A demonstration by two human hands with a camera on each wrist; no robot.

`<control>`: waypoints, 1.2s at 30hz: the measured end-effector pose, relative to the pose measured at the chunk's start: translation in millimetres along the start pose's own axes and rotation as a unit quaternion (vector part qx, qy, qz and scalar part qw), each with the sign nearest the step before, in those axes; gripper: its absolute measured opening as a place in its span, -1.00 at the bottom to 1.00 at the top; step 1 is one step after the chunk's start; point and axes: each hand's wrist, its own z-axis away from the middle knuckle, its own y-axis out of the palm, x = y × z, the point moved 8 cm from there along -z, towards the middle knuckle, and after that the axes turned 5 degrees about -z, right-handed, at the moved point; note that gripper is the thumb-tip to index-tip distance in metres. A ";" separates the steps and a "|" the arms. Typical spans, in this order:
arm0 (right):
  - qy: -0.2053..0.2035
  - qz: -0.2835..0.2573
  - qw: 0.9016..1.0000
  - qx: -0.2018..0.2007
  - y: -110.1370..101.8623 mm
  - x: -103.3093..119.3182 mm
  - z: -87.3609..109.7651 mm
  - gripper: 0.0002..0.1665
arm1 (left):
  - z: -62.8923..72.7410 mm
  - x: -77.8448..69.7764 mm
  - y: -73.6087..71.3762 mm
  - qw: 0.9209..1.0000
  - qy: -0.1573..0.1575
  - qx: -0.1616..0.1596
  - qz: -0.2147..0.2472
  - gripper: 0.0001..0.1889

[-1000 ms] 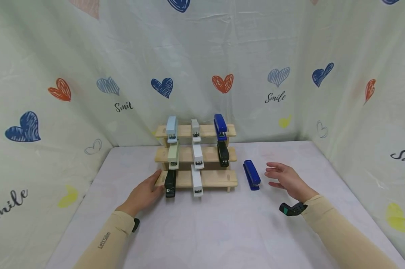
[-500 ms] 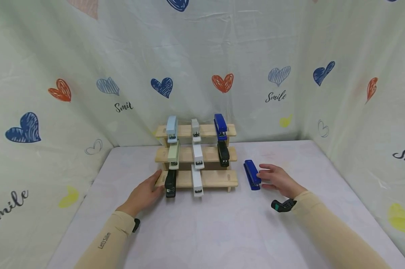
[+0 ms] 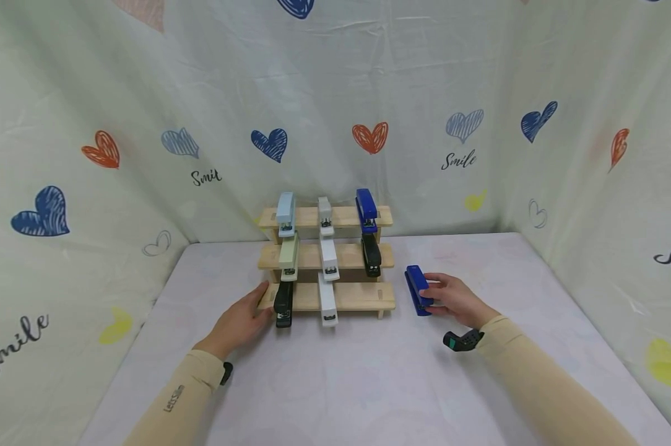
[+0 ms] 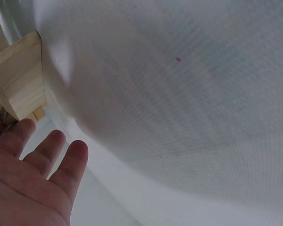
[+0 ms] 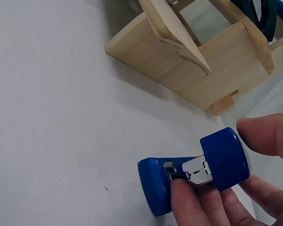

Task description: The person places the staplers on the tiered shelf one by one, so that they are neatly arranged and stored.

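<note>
A blue stapler (image 3: 418, 290) lies on the table right of a three-tier wooden rack (image 3: 363, 297). My right hand (image 3: 458, 300) holds it from the right side. In the right wrist view the thumb (image 5: 266, 134) is by the stapler's head (image 5: 225, 159), and the fingers lie along its other side. My left hand (image 3: 238, 323) rests on the left end of the rack's lowest shelf. The left wrist view shows its fingers (image 4: 68, 169) fairly straight and spread beside the wooden corner (image 4: 23, 75); the thumb is hidden there.
Staplers stand on the rack: light blue (image 3: 286, 214), grey (image 3: 325, 215) and blue (image 3: 366, 210) on top; green (image 3: 288, 257), white (image 3: 329, 257) and black (image 3: 371, 255) in the middle; black (image 3: 283, 303) and white (image 3: 327, 300) below. A printed curtain (image 3: 413, 74) surrounds the table (image 3: 335, 384).
My right hand has moved left to the blue stapler and taken hold of it; the stapler has barely moved. The left hand stays at the rack's lowest shelf.
</note>
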 end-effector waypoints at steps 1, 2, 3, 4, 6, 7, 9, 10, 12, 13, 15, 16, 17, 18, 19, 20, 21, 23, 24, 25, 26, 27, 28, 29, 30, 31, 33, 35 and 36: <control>0.000 -0.003 1.000 -0.001 -0.1 -0.3 -0.3 -0.18 | 0.1 -0.2 -0.2 1.000 0.000 0.000 0.000 -0.29; 0.000 -0.004 1.000 -0.003 -0.2 -0.6 -0.7 -0.19 | 0.2 -0.4 -0.4 1.000 0.000 -0.001 -0.001 -0.29; -0.001 -0.004 1.000 -0.001 0.1 -0.7 -1.2 -0.18 | 0.2 -0.3 -0.4 1.000 0.000 -0.001 -0.001 -0.29; -0.002 -0.004 1.000 -0.001 0.0 -1.0 -1.7 -0.18 | 0.2 -0.3 -0.5 1.000 0.000 -0.001 -0.001 -0.29; -0.002 -0.004 1.000 -0.003 -0.3 -1.9 -2.7 -0.19 | 0.3 -0.4 -0.7 1.000 -0.001 0.000 0.000 -0.29; -0.003 -0.002 1.000 -0.003 -0.2 -1.8 -2.6 -0.19 | 0.3 -0.3 -0.6 1.000 -0.001 0.000 0.001 -0.29; -0.006 0.001 1.000 -0.001 0.5 -1.4 -1.9 -0.19 | 0.4 0.1 -0.4 1.000 0.000 0.000 0.001 -0.29; -0.007 0.001 1.000 -0.002 0.1 -1.7 -1.8 -0.19 | 0.4 0.2 -0.3 1.000 0.000 -0.001 0.001 -0.29; -0.007 -0.002 1.000 -0.002 -0.3 -1.9 -2.0 -0.19 | 0.5 0.5 -0.2 1.000 0.002 -0.002 0.000 -0.29; -0.007 -0.003 1.000 -0.001 -0.4 -1.8 -1.8 -0.19 | 0.4 0.7 -0.1 1.000 0.002 -0.002 -0.001 -0.29; -0.008 -0.009 1.000 0.001 -1.2 -2.3 -2.6 -0.18 | 0.5 0.9 -0.1 1.000 0.002 -0.002 -0.001 -0.29; -0.010 -0.013 1.000 0.002 -1.5 -2.3 -2.9 -0.17 | 0.4 1.1 0.0 1.000 0.002 -0.002 -0.001 -0.29; -0.011 -0.018 1.000 0.004 -1.4 -2.1 -2.8 -0.17 | 0.4 1.2 0.0 1.000 0.001 -0.002 -0.001 -0.29; -0.013 -0.021 1.000 0.007 -1.2 -1.8 -2.4 -0.16 | 0.3 1.3 0.1 1.000 0.001 -0.001 -0.001 -0.29; -0.015 -0.025 1.000 0.011 -0.9 -1.5 -2.0 -0.15 | 0.3 1.4 0.2 1.000 0.001 -0.001 -0.001 -0.29; -0.017 -0.028 0.999 0.015 -0.7 -1.3 -1.8 -0.15 | 0.2 1.4 0.3 1.000 0.001 -0.001 -0.001 -0.29; -0.018 -0.032 0.999 0.019 -0.4 -1.0 -1.5 -0.15 | 0.1 1.6 0.4 1.000 0.001 -0.001 -0.002 -0.29; -0.020 -0.034 0.999 0.027 0.0 -0.5 -1.1 -0.17 | -0.2 1.9 0.6 1.000 0.001 -0.001 -0.001 -0.28; -0.021 -0.033 0.999 0.033 0.6 -0.1 -1.0 -0.18 | -0.3 2.0 0.7 1.000 0.001 -0.001 -0.001 -0.28; -0.021 -0.033 0.999 0.038 1.1 0.2 -0.9 -0.20 | -0.4 2.1 0.9 1.000 0.000 -0.001 -0.002 -0.28; -0.021 -0.032 0.998 0.041 1.3 0.5 -0.9 -0.22 | -0.5 2.3 1.2 1.000 0.000 0.000 -0.002 -0.28; -0.020 -0.031 0.998 0.043 1.4 0.7 -1.0 -0.23 | -0.5 2.4 1.3 1.000 -0.001 0.000 -0.002 -0.28; -0.020 -0.030 0.998 0.048 1.7 0.9 -1.0 -0.25 | -0.5 2.5 1.3 1.000 -0.001 0.000 -0.002 -0.28; -0.021 -0.029 0.998 0.051 2.1 1.2 -1.0 -0.26 | -0.6 2.4 1.3 1.000 -0.001 0.000 -0.002 -0.29; -0.020 -0.029 0.998 0.053 2.0 1.2 -1.1 -0.26 | -0.5 2.3 1.3 1.000 -0.001 0.000 -0.001 -0.29; -0.019 -0.030 0.998 0.054 1.8 1.1 -1.3 -0.27 | -0.5 2.2 1.2 1.000 0.000 0.000 -0.001 -0.29; -0.018 -0.031 0.998 0.056 1.7 1.2 -1.6 -0.27 | -0.5 1.9 0.8 1.000 0.000 -0.001 0.000 -0.29; -0.017 -0.029 0.998 0.056 1.5 1.3 -2.0 -0.26 | -0.5 1.7 0.6 1.000 0.001 0.000 0.000 -0.29; -0.016 -0.029 0.998 0.056 1.3 1.4 -2.2 -0.26 | -0.6 1.8 0.7 1.000 0.001 0.000 0.000 -0.29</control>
